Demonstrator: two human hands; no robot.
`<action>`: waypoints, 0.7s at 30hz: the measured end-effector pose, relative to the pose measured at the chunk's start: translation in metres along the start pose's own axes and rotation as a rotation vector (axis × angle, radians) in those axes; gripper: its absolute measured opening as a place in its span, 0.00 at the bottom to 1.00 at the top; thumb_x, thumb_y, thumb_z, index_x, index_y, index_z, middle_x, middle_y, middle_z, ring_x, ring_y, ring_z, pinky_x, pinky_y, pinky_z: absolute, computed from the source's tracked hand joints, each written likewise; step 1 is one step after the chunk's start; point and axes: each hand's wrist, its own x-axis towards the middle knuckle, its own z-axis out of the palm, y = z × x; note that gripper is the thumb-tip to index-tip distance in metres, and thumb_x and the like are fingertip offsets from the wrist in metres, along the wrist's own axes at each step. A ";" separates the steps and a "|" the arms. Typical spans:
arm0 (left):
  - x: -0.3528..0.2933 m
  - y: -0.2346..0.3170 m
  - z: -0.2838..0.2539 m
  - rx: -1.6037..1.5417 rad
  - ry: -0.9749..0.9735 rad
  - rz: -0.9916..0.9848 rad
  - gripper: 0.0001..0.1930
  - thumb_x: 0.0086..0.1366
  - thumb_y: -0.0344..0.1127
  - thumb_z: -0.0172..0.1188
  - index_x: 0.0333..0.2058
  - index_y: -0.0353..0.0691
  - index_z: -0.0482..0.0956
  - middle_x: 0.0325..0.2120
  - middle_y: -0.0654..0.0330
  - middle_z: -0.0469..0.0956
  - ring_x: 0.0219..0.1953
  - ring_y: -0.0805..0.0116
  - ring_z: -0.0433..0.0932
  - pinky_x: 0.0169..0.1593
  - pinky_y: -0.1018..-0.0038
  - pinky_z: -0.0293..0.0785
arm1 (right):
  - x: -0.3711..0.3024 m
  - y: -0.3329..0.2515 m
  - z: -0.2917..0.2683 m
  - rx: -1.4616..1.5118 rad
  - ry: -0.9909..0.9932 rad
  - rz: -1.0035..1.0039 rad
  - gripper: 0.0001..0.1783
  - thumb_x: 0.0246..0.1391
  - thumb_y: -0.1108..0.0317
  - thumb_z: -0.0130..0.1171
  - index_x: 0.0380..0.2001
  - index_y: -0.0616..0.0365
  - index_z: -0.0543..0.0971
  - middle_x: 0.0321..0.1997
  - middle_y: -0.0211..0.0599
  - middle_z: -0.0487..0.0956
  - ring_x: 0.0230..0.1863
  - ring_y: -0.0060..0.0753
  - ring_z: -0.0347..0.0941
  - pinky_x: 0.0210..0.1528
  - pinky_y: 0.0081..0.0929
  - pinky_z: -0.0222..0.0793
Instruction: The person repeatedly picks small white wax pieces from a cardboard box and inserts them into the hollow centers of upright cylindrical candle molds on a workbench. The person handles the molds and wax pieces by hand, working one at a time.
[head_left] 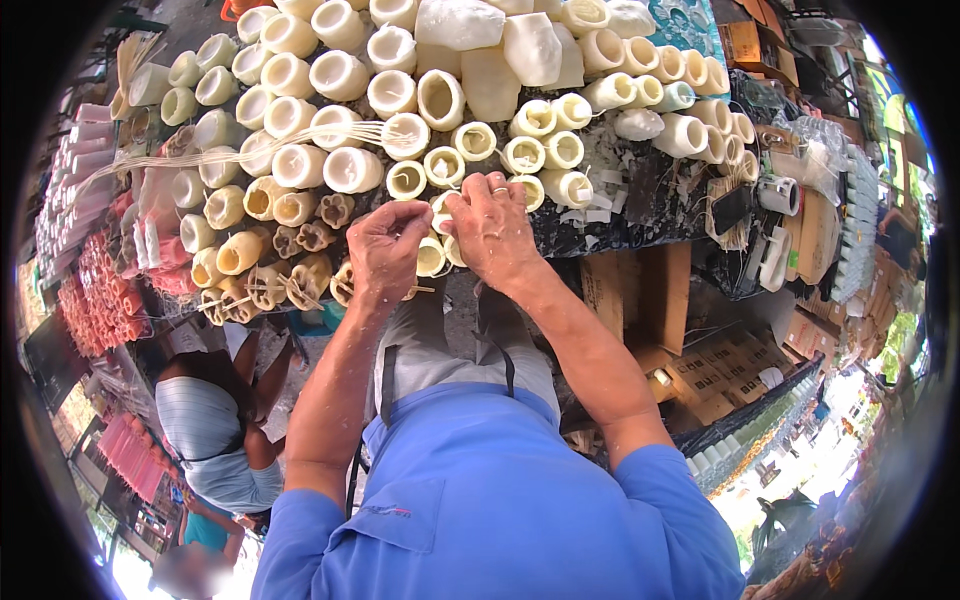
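Observation:
Both my hands are close together at the near edge of the table, over hollow wax candles shaped like cups. My left hand [388,250] is closed in a pinch, its fingertips beside a small pale wax cup [407,180]; anything between them is too small to make out. My right hand [492,228], with a ring on one finger, has its fingers curled down over the near cups, hiding what they hold. Two small wax cups [430,258] show between my wrists. A bundle of long white wick-like strands [290,143] lies across the cups to the left.
Rows of larger cream wax cups [352,170] fill the table, with brown flower-shaped ones [309,281] at the left edge. Pale wax slabs [490,85] lie at the back. Cardboard boxes [715,370] are below right. Another person [215,420] is at the lower left.

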 end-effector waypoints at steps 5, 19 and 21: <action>-0.002 0.002 0.007 -0.032 0.005 0.012 0.08 0.71 0.27 0.73 0.46 0.30 0.89 0.37 0.61 0.89 0.38 0.78 0.84 0.46 0.78 0.82 | -0.008 -0.005 -0.009 -0.057 -0.008 0.007 0.15 0.55 0.60 0.73 0.42 0.56 0.87 0.49 0.41 0.75 0.52 0.48 0.72 0.55 0.50 0.66; -0.003 -0.003 0.009 -0.062 -0.020 0.009 0.12 0.72 0.25 0.71 0.52 0.29 0.85 0.41 0.60 0.88 0.41 0.75 0.85 0.49 0.76 0.84 | -0.001 -0.021 0.006 0.049 0.036 0.282 0.15 0.57 0.58 0.70 0.33 0.61 0.87 0.46 0.43 0.76 0.51 0.50 0.74 0.54 0.50 0.69; -0.004 -0.003 0.009 -0.059 -0.014 -0.014 0.13 0.72 0.26 0.71 0.52 0.28 0.85 0.41 0.59 0.88 0.41 0.75 0.85 0.49 0.76 0.83 | 0.002 -0.024 0.001 0.035 0.059 0.265 0.13 0.58 0.59 0.70 0.34 0.60 0.86 0.46 0.43 0.75 0.51 0.50 0.74 0.54 0.50 0.70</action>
